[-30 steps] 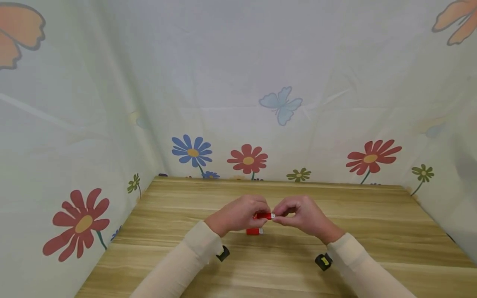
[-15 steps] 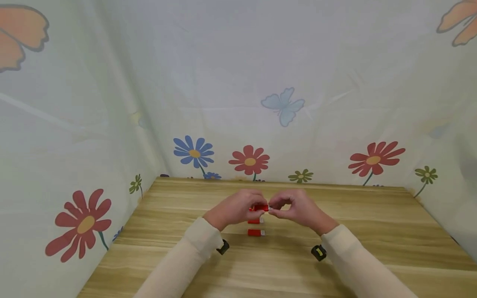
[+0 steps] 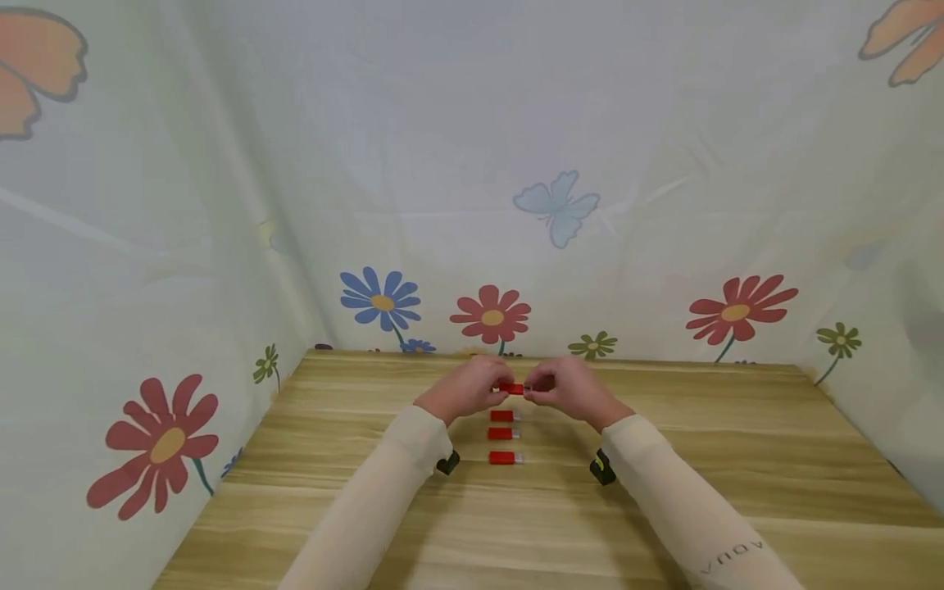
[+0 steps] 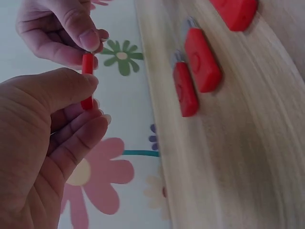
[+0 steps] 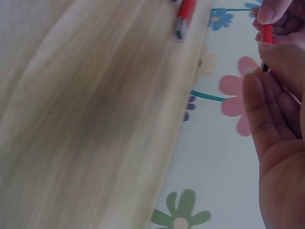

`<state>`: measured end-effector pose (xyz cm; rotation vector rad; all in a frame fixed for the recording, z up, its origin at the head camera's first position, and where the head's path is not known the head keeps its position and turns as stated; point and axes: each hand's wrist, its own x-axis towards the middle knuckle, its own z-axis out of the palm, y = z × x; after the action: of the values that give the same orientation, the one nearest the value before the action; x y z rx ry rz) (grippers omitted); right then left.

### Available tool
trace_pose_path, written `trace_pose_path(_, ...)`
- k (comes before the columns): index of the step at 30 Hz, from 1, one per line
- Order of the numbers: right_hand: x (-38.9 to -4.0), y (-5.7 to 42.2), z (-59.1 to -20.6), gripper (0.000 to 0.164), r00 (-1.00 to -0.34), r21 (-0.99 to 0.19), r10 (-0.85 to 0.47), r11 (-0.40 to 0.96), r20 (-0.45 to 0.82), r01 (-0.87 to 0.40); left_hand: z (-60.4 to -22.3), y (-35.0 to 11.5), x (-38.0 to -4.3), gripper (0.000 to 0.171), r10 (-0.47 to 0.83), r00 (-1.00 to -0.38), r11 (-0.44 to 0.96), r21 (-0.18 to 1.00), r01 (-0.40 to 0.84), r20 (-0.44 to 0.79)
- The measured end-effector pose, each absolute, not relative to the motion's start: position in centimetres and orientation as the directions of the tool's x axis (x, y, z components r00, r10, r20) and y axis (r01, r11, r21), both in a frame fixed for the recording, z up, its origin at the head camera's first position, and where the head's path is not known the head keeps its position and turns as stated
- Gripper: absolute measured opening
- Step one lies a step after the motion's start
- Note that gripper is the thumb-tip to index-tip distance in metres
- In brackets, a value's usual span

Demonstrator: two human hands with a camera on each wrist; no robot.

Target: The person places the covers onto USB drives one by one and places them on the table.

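Between my two hands a red USB flash drive with a metal plug is held level, toward the table's far side. My left hand pinches its red body between thumb and fingers. My right hand pinches the plug end from the other side. In the left wrist view the held drive appears edge-on, partly hidden by the thumb. Nearer to me, three similar drives lie in a column: a far one, a middle one and a near one, plugs pointing right.
The wood-grain table ends at a far edge just beyond my hands. A white curtain with printed flowers and butterflies surrounds it at the back and sides. Dark wrist cameras hang below both cuffs.
Both hands have moved away from me, up toward the far edge, with a drive between them. One drive on the table shows in the oldest frame, then two, now three.
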<state>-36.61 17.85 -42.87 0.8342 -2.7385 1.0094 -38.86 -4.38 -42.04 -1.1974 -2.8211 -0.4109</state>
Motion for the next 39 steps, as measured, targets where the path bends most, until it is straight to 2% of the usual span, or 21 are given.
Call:
trace_pose_path(8,-39.1,16.8,-44.7,0.005,-0.869,-0.552,-0.459,0.683,0.185,-0.478,-43.8,-4.4,-41.0,0.01,0.667,-0.739,0.711,0.221,0.668,0.088)
trace_pose_path(19,-39.7,16.3,-45.8,0.006,-0.891,-0.57,-0.446,0.713,0.082,-0.409,-46.6,-3.8,-42.3,0.006,0.641,-0.766,0.737,0.235,0.633,0.051)
trace_pose_path(30,-40.4,15.5,-45.7,0.005,-0.903,-0.509,-0.427,0.769,0.038,-0.385,-46.2,-3.9,-42.1,0.004,0.638,-0.768,0.743,0.216,0.633,0.057)
trace_pose_path(39,-40.5,15.2,-45.8,0.005,-0.908,-0.488,-0.418,0.785,0.039,-0.382,-45.9,-3.9,-41.8,0.004,0.603,-0.798,0.778,0.21,0.593,0.018)
